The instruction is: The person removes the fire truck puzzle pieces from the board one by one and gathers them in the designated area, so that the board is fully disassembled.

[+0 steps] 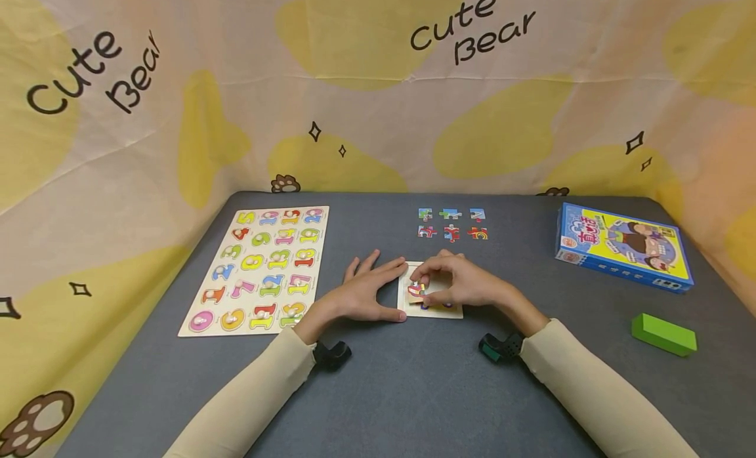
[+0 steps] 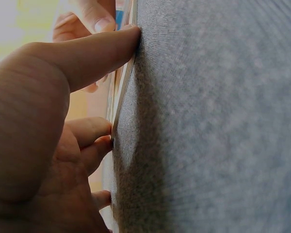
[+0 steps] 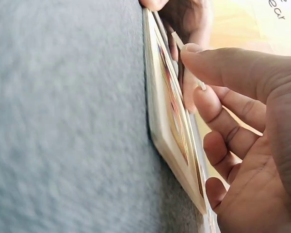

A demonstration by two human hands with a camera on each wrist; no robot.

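A small wooden puzzle frame lies on the grey table in front of me. My left hand rests flat on the table, its straight fingers and thumb pressed against the frame's left edge. My right hand hovers over the frame and pinches a thin jigsaw piece between thumb and fingers. In the right wrist view the piece is tilted just above the frame. Several loose jigsaw pieces lie in two rows beyond the frame.
A number peg-puzzle board lies on the left of the table. A blue game box sits at the far right, with a green block nearer on the right. A printed cloth backdrop surrounds the table.
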